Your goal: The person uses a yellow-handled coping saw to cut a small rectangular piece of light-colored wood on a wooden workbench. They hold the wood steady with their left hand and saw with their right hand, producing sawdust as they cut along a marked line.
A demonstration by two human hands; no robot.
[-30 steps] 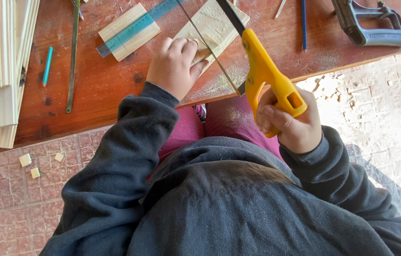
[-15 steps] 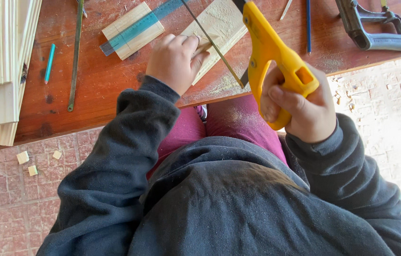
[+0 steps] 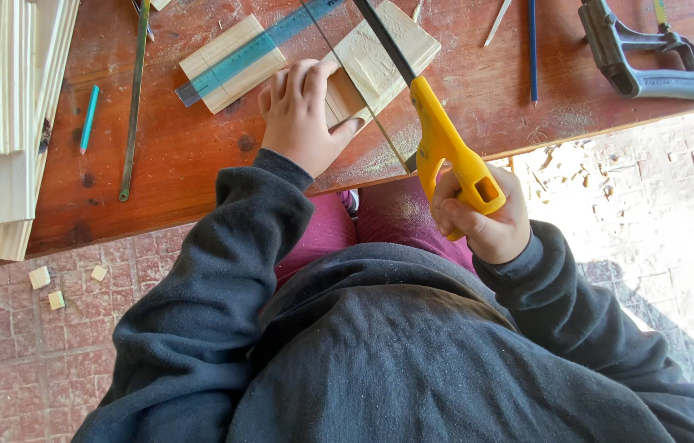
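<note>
My left hand (image 3: 306, 115) presses down on a pale wood block (image 3: 384, 57) lying on the red-brown workbench (image 3: 191, 156). My right hand (image 3: 482, 217) grips the yellow handle of a hacksaw (image 3: 445, 148), just off the bench's near edge. The saw's dark frame and thin blade run up across the block, right of my left fingers. A second pale block (image 3: 232, 61) lies to the left with a blue-green ruler (image 3: 261, 45) across it.
Stacked pale boards (image 3: 2, 115) fill the bench's left end. A teal pencil (image 3: 88, 119) and a long metal strip (image 3: 133, 107) lie beside them. A grey clamp (image 3: 642, 53) and a blue pencil (image 3: 531, 49) sit at right. Small wood offcuts (image 3: 47, 287) lie on the brick floor.
The saw went forward along the block and has been drawn back toward me, my right hand moving with it. My left hand stays on the block.
</note>
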